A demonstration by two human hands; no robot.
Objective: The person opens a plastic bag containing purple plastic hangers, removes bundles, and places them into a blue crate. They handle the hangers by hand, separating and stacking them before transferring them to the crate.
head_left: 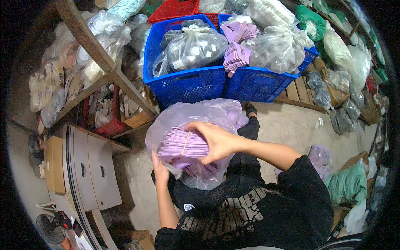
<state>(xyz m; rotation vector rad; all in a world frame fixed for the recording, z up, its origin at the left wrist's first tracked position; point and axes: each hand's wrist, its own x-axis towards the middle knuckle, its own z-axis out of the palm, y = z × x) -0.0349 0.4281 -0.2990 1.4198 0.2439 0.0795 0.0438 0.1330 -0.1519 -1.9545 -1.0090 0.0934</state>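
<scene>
A stack of lilac cut pieces [177, 146], bound with a yellow rubber band, sits at the mouth of a clear plastic bag [166, 114] over my lap. My right hand [218, 141] is wrapped round the stack's right end, thumb and fingers on opposite sides. Along the bag's near left edge, my left hand [161, 171] is closed on the plastic, its fingers partly hidden. More lilac pieces show through the bag below the stack.
Two blue crates [187, 85] stand ahead, holding stuffed clear bags and lilac bundles [237, 56]. A wooden rack [93, 41] rises on the left beside a grey cabinet [89, 166]. Bags and a green sack [348, 183] lie to the right.
</scene>
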